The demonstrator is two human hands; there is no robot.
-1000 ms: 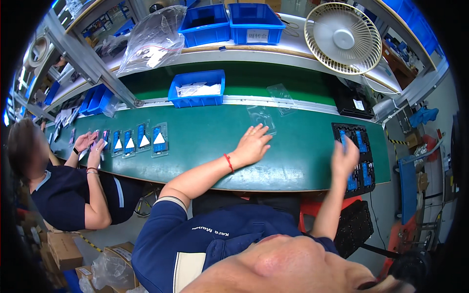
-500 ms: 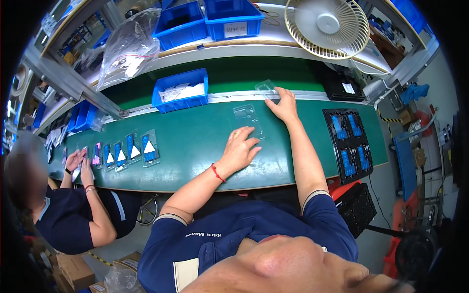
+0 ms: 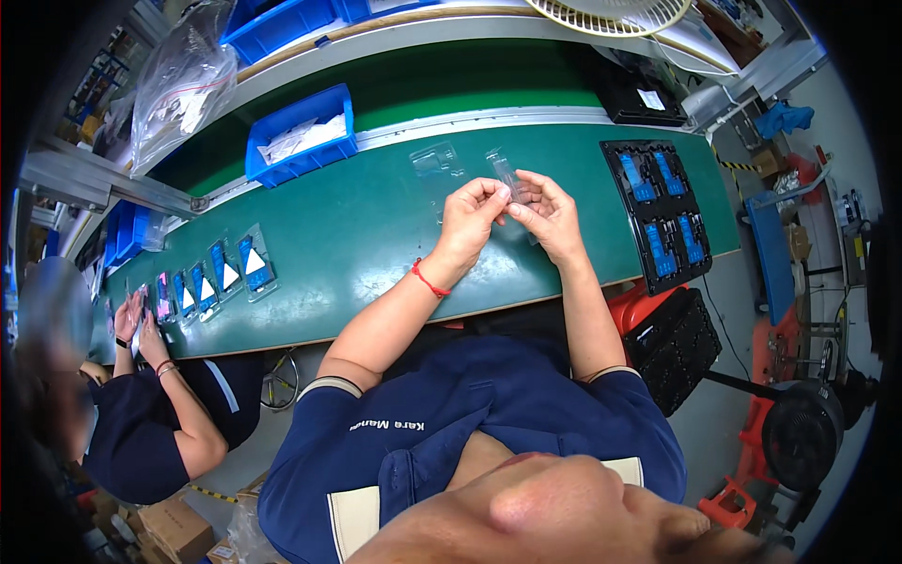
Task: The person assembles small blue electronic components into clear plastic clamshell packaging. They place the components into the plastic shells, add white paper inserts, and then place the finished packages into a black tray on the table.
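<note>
Both hands meet over the green table, their fingertips pinched on a thin clear plastic blister tray [image 3: 499, 164]. My left hand [image 3: 467, 224] has its thumb and fingers closed at the tray's near side. My right hand [image 3: 554, 224] grips it from the right, fingers curled; part of the tray is hidden behind the fingers. A second clear plastic blister tray [image 3: 434, 160] lies flat on the table just beyond my left hand. To the right, a black tray [image 3: 647, 214] holds several blue parts.
A blue bin [image 3: 355, 141] with white papers stands at the back left. Clear packs with blue parts and white triangles [image 3: 254, 263] lie in a row on the left. A co-worker's hands [image 3: 141, 324] are at the far left end. A shelf edge [image 3: 451, 39] runs above the table.
My right hand has brought a clear blister tray back from the rear rail toward me. My left hand has left the other tray and joined it. The view has shifted slightly.
</note>
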